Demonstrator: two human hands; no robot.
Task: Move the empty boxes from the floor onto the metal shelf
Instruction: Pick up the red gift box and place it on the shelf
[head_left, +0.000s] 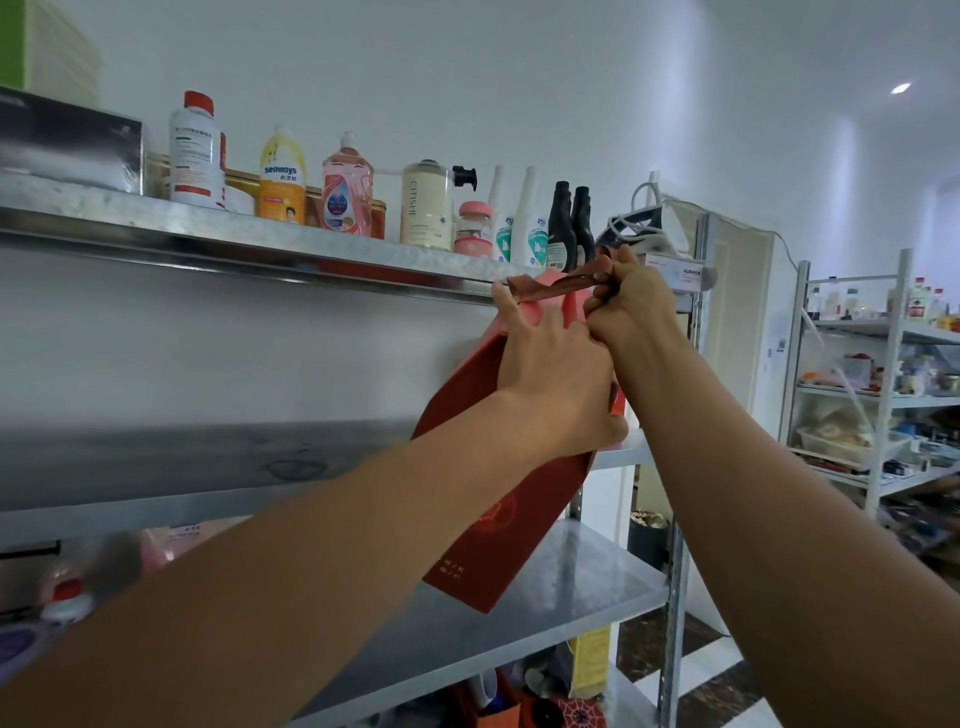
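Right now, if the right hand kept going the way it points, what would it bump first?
Probably the black bottles on the top shelf, just beyond the right hand; depth is unclear.

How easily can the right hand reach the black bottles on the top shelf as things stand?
Probably not at once. The right hand pinches the ribbon of the red box, so it must let go first. Otherwise the way looks free: the black bottles stand just above it.

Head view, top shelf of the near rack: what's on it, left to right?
dark box → white red-capped bottle → yellow Seaways bottle → pink pump bottle → cream CITISHE bottle → pink jar → two white bottles → two black bottles
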